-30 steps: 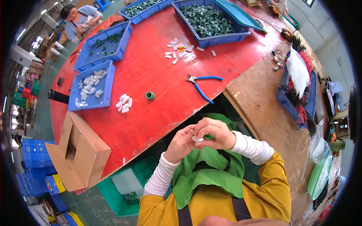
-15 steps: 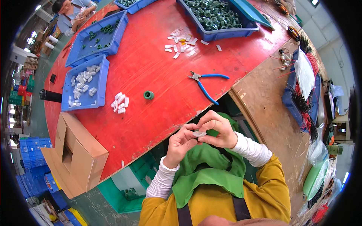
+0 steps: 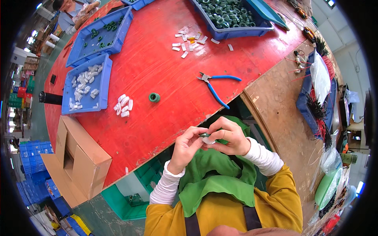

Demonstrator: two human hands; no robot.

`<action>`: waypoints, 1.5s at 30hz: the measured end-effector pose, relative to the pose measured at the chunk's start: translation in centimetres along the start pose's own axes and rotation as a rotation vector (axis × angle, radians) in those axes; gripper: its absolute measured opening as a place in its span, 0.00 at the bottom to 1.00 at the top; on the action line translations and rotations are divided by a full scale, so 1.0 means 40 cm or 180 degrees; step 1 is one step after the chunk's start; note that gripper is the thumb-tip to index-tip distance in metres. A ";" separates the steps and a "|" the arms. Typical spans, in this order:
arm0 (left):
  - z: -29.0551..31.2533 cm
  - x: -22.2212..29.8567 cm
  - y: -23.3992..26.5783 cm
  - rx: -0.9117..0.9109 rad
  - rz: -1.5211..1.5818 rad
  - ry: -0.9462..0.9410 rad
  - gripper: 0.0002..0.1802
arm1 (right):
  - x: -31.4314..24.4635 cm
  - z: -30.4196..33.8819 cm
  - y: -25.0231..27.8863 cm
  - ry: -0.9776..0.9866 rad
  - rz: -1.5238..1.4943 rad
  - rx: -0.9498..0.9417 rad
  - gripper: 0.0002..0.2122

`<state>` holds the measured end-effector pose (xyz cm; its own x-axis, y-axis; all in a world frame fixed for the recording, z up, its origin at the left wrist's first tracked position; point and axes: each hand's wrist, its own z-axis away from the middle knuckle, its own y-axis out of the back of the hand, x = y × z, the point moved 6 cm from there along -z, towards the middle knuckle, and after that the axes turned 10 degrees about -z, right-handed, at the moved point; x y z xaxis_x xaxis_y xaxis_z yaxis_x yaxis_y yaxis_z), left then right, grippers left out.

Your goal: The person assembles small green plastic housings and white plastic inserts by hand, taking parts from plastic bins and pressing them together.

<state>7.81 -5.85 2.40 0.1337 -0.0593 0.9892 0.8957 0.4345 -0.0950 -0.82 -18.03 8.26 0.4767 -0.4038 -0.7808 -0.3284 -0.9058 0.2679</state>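
My left hand (image 3: 185,148) and my right hand (image 3: 232,137) meet over my lap, just off the table's front edge. Between their fingertips is a small dark green ring (image 3: 204,135) with a white translucent piece (image 3: 208,140) against it; fingers cover part of both. Both hands pinch this pair. On the red table (image 3: 165,129) beyond them stands a lone green ring (image 3: 154,97). A little pile of white pieces (image 3: 124,105) lies to its left. Blue-handled cutting pliers (image 3: 215,84) rest open to the right.
Blue trays hold white pieces (image 3: 103,94), a few green rings (image 3: 125,31) and many green rings (image 3: 244,34). White strips (image 3: 190,41) lie scattered. A cardboard box (image 3: 88,165) stands front left, a wire-filled blue bin (image 3: 305,92) right. Another person (image 3: 71,15) sits far left.
The piece between my fingers has turned, and its dark green ring now shows beside the white part. My hands stay in nearly the same place; the view has shifted slightly.
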 end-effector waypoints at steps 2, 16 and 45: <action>0.001 -0.021 -0.004 -0.0132 0.0991 0.0492 0.14 | -0.001 0.000 0.004 -0.0046 -0.0020 0.0027 0.12; -0.005 -0.062 -0.013 0.0741 0.2469 0.0216 0.10 | -0.042 0.037 -0.027 0.0547 0.0956 0.0031 0.12; 0.013 -0.038 -0.047 0.0925 0.1690 -0.0238 0.08 | -0.058 0.030 0.032 -0.0072 -0.0068 0.0551 0.15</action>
<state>5.70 -6.11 1.13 0.4908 0.2913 0.8211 0.5610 0.6154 -0.5537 -3.34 -18.09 9.74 0.4673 -0.3799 -0.7983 -0.4547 -0.8777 0.1515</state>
